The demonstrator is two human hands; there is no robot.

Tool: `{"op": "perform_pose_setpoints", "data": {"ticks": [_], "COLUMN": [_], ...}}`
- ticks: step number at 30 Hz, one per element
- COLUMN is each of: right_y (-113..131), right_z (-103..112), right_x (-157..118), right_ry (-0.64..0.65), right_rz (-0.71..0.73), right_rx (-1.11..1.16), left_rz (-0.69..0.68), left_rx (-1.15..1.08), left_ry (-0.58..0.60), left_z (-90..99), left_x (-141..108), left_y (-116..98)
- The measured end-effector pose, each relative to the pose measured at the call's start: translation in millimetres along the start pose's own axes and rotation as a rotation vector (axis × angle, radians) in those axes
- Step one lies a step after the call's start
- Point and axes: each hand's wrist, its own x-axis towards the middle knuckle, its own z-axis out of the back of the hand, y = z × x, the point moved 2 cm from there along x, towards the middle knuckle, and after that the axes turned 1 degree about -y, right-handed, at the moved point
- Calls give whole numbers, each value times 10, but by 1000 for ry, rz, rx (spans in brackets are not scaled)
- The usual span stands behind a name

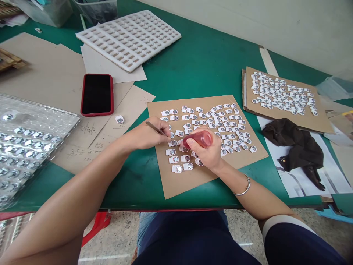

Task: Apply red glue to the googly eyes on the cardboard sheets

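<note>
red bottle [202, 139]: in the right hand [206, 154], fingers wrapped round it; held tilted above the near cardboard sheet [178, 186], narrow end towards the left hand [158, 134]. thin metal tool [154, 127]: pinched between thumb and fingers of the left hand, its tip down at the white tabs [188, 166], left of the bottle. contact of tip with a tab: cannot tell.

near cardboard sheet: lies askew on the green table [209, 73]; bears loose rows of white tabs, each with a round, dark-and-silvery centre. some tabs are hidden by the hands. bracelet [244, 187] on the right wrist.

to the right: cardboard stack [325, 123], its top sheet covered with similar tabs; dark cloth [303, 147], crumpled, on a white sheet [286, 184] just below the stack.

to the left: phone [97, 94] in a red case, screen dark, on brown papers [68, 160] with handwriting; one single tab [119, 119] beside it. further left, silvery domes [37, 144] in rows on clear plastic [62, 116].

far side: white slotted tray [129, 66], partly over a white paper [117, 75]; clear tub [109, 5] behind.
</note>
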Motion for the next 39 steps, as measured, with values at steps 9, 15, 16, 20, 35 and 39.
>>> {"op": "perform_pose_setpoints", "data": {"ticks": [9,15,16,20,35,39], "right_y": [10,6,2,-15,-20,-19], "right_z": [11,13,13,10,-5,-5], "right_x": [10,15,16,18,30,34], "right_ry": [0,6,1,-15,-2,-4], "right_rz": [19,26,26,29,36,44], "right_rx": [0,-21,-21,-17,-10,-14], "left_rz": [10,17,20,28,33,25], "left_rx": [4,-1,-4,-13,-10,-19], "left_ry": [13,11,14,21,1,11], "left_z": [13,7,5,5,3,5], "left_x": [2,-8,-10,-12,-13,-16], "left_y": [-17,-23,-24,-28,-46,-49]}}
